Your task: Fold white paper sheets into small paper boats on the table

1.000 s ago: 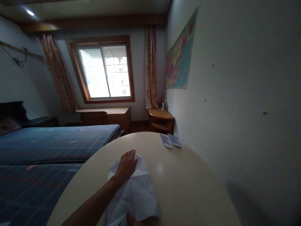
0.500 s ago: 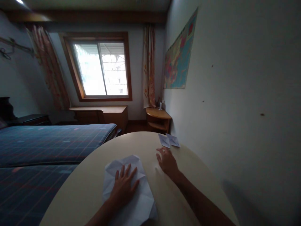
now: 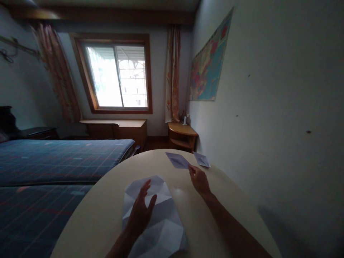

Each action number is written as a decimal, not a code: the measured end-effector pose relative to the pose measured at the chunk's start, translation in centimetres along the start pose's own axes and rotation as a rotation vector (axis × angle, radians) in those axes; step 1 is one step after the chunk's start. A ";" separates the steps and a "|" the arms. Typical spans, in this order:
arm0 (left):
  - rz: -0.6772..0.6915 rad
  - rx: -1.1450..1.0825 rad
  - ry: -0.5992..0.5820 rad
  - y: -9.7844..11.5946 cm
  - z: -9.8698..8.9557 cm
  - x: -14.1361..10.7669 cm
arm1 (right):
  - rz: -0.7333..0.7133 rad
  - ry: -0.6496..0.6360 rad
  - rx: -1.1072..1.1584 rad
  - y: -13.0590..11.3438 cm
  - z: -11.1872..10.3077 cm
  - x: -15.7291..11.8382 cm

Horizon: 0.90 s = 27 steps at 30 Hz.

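Pinched by one corner in my right hand (image 3: 199,180) is a small folded square of paper (image 3: 177,160), held over the far part of the round table (image 3: 107,193). A second folded paper square (image 3: 202,159) lies just beyond that hand, near the table's right edge. My left hand (image 3: 141,211) is turned on its side over a large creased white sheet of paper (image 3: 163,211), thumb apart from the fingers and nothing in its grasp. Whether its lower edge touches the sheet I cannot tell.
To the left stands a bed with a blue plaid mattress (image 3: 67,159). A wooden desk (image 3: 134,123) sits under the window, and a corner shelf (image 3: 182,129) stands behind the table. The white wall (image 3: 274,100) with a map (image 3: 208,66) runs along the right.
My right hand has taken hold of one folded paper square and lifted it away from the other. My left hand has risen from lying flat on the sheet and turned sideways.
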<state>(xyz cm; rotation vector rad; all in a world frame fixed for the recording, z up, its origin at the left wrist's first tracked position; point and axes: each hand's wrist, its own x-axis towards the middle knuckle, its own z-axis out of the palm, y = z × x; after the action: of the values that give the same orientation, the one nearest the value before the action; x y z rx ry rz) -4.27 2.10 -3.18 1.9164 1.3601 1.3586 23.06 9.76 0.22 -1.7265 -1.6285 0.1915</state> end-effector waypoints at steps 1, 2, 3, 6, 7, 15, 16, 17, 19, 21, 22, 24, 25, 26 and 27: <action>-0.035 -0.092 0.031 0.8 -0.3 -0.2 | -0.048 -0.021 0.044 -1.1 0.0 -1.0; -0.067 -0.167 0.055 1.5 -0.7 -0.3 | -0.109 -0.052 0.110 -2.2 0.0 -2.2; -0.088 -0.211 0.084 2.3 -1.0 -0.5 | -0.189 -0.088 0.269 -3.3 0.0 -3.5; -0.066 -0.187 0.148 3.9 -1.9 -0.7 | -0.300 -0.151 0.540 -5.8 -0.2 -7.3; -0.039 -0.161 0.147 4.1 -2.1 -0.7 | -0.301 -0.157 0.603 -6.2 -0.3 -8.3; 0.277 0.025 0.048 4.3 -1.9 -1.1 | 0.075 -0.257 0.847 -4.1 0.5 -10.1; 0.297 0.039 0.038 4.5 -1.9 -1.2 | 0.103 -0.258 0.873 -3.8 0.7 -10.0; 0.318 0.053 0.035 4.7 -1.9 -1.4 | 0.119 -0.256 0.894 -3.7 0.9 -10.0; 0.363 0.082 0.040 5.0 -1.9 -1.6 | 0.132 -0.250 0.917 -3.6 1.0 -9.9; 0.403 0.111 0.045 5.2 -1.9 -1.8 | 0.125 -0.251 0.916 -3.8 0.9 -9.9; 0.418 0.120 0.046 5.3 -1.9 -1.9 | 0.118 -0.254 0.904 -3.9 0.8 -9.9; 0.435 0.126 0.046 5.5 -1.9 -1.9 | 0.097 -0.257 0.861 -4.0 0.6 -9.9; 0.435 0.125 0.046 5.6 -1.9 -1.9 | 0.087 -0.252 0.836 -4.0 0.5 -9.9; 0.434 0.124 0.046 5.7 -1.9 -1.9 | 0.080 -0.241 0.817 -3.9 0.5 -9.9; 0.432 0.122 0.046 5.7 -1.8 -1.9 | 0.073 -0.228 0.809 -3.9 0.5 -9.8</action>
<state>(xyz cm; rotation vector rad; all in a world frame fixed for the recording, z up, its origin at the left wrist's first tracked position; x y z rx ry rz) -3.29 -2.43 1.13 2.3738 1.1096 1.5484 17.86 0.70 -1.50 -1.1525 -1.3537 0.9676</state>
